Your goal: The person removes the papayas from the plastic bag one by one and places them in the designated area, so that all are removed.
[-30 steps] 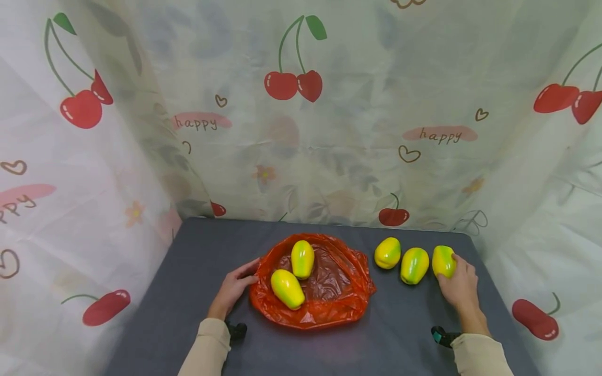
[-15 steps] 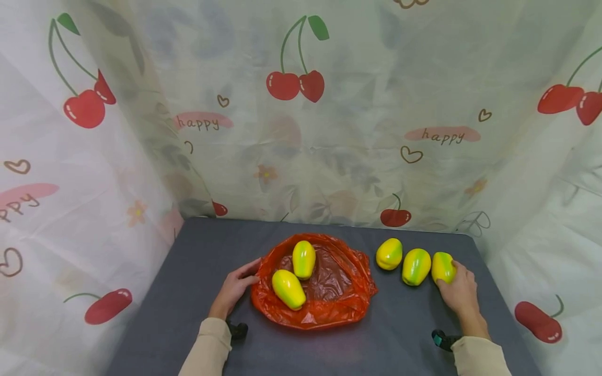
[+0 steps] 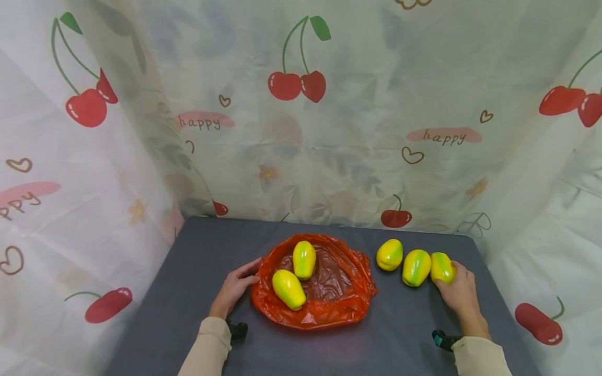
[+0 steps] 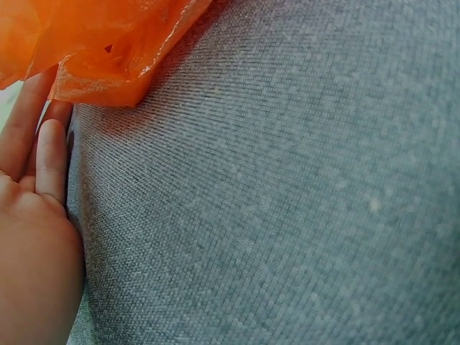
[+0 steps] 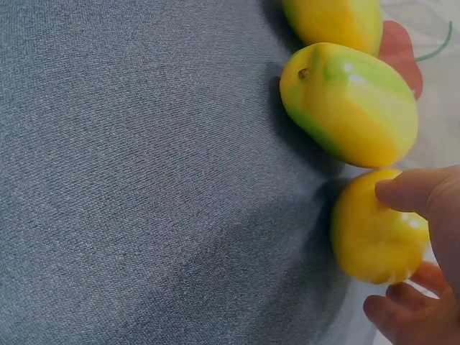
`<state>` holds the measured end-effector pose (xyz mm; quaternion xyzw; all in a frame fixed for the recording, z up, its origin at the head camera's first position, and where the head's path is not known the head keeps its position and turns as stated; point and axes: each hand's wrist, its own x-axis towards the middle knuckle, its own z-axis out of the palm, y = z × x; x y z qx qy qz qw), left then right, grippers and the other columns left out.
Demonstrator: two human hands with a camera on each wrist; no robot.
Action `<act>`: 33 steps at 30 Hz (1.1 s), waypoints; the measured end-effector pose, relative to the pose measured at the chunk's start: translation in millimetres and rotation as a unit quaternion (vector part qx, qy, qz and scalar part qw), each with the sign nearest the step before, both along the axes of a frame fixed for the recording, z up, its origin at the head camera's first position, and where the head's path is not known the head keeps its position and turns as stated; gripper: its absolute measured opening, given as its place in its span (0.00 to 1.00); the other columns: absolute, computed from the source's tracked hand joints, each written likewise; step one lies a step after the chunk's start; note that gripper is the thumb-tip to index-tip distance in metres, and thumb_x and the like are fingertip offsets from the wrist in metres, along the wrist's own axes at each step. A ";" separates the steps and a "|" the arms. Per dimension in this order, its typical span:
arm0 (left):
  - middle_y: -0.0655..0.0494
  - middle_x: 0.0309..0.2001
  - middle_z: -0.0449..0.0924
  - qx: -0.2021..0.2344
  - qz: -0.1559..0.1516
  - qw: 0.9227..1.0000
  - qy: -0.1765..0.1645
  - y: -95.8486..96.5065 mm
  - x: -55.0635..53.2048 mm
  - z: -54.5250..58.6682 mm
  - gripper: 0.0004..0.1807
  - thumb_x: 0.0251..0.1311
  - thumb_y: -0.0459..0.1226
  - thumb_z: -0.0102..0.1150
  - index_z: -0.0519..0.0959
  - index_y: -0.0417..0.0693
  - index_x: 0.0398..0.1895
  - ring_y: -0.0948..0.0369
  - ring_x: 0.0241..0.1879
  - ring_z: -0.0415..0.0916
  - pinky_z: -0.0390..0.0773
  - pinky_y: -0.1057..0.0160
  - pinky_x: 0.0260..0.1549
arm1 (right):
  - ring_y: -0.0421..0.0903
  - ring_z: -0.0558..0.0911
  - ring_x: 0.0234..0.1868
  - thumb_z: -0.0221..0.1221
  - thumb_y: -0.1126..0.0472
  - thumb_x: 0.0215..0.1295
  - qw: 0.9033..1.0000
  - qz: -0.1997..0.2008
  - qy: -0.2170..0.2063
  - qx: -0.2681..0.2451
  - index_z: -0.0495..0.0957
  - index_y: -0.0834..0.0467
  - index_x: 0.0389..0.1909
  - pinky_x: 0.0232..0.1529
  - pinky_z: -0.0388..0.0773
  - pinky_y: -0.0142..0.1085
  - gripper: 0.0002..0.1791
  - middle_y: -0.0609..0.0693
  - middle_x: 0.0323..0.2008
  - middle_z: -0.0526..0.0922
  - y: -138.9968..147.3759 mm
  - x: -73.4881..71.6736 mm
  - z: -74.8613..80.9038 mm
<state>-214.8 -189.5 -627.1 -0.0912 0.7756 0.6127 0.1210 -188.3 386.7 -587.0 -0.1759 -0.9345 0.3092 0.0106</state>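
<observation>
Right hand (image 3: 460, 291) grips fruit (image 3: 441, 267) | now nearer neighbour (image 3: 416, 268) | left hand (image 3: 233, 290) extended, seemingly touching bag (image 3: 324, 315)

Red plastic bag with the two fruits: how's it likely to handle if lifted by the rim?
Probably floppy: the red bag's walls are creased and slumped. Likely light and thin, since the plastic looks translucent in the left wrist view. It may sag leftward, as both yellow-green fruits lie in its left part.
</observation>
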 end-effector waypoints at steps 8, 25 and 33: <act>0.59 0.72 0.74 0.001 0.000 1.000 -0.001 0.4 0.0 -0.8 0.28 0.66 0.41 0.63 0.75 0.71 0.69 0.53 0.76 0.65 0.63 0.44 0.76 | 0.75 0.58 0.66 0.59 0.54 0.69 1.000 -0.003 -0.014 -0.004 0.46 0.72 0.77 0.64 0.62 0.69 0.47 0.80 0.70 0.50 -1.2 -1.1 2.6; 0.59 0.72 0.74 0.003 -0.003 1.000 -0.005 -1.3 -1.2 -3.2 0.28 0.65 0.43 0.65 0.75 0.72 0.68 0.52 0.76 0.65 0.62 0.42 0.75 | 0.81 0.45 0.73 0.57 0.50 0.73 0.998 0.059 -0.006 0.010 0.42 0.68 0.80 0.69 0.52 0.74 0.48 0.79 0.75 0.42 -46.7 -2.3 44.9; 0.58 0.72 0.74 0.003 -0.005 1.000 -0.005 -0.5 -0.2 -1.6 0.28 0.66 0.43 0.64 0.75 0.72 0.69 0.51 0.75 0.65 0.62 0.42 0.75 | 0.78 0.48 0.75 0.59 0.44 0.72 0.992 0.121 0.023 0.024 0.44 0.65 0.80 0.69 0.55 0.74 0.50 0.76 0.77 0.43 -82.2 -4.2 51.1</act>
